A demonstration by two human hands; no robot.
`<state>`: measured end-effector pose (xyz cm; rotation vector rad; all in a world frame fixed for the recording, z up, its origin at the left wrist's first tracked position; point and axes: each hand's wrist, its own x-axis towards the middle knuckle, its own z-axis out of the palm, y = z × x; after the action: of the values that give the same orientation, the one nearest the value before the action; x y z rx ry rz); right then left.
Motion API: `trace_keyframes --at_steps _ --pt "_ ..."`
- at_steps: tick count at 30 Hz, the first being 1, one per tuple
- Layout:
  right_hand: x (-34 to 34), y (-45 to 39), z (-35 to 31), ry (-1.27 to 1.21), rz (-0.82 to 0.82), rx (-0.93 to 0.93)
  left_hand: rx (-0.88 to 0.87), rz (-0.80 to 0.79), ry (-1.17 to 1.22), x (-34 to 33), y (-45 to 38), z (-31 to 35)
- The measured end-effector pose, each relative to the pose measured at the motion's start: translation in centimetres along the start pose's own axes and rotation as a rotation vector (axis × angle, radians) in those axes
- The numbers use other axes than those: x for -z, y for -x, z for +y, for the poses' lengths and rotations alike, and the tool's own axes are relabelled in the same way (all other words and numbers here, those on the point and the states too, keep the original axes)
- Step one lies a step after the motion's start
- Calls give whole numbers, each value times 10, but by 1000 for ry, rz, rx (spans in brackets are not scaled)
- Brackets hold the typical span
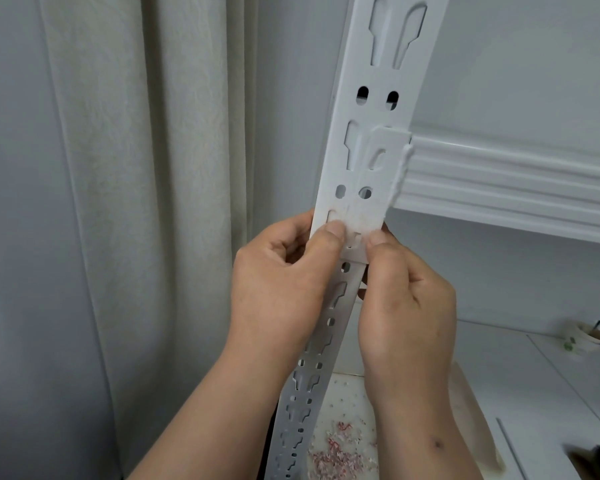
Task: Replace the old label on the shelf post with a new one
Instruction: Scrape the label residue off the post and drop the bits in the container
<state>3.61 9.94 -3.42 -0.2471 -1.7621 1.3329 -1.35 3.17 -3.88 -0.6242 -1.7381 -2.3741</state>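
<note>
Both thumbs, left hand [278, 271] and right hand [406, 292], press a translucent label [352, 220] flat against the post [368, 109] between the fingers, likely to smooth it down.

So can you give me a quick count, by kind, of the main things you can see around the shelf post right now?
Hands: 2, left hand and right hand
Shelf post: 1, shelf post
Label: 1, label, pressed by both thumbs
Shelf beam: 1, shelf beam
Curtain: 1, curtain
Cup: 1, cup
Total: 7
</note>
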Motion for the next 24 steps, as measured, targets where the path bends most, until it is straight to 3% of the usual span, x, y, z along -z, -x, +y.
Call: trace_keyframes --at_steps 24 --pt "0 3 2 42 -37 -25 7 -47 62 1 4 -2"
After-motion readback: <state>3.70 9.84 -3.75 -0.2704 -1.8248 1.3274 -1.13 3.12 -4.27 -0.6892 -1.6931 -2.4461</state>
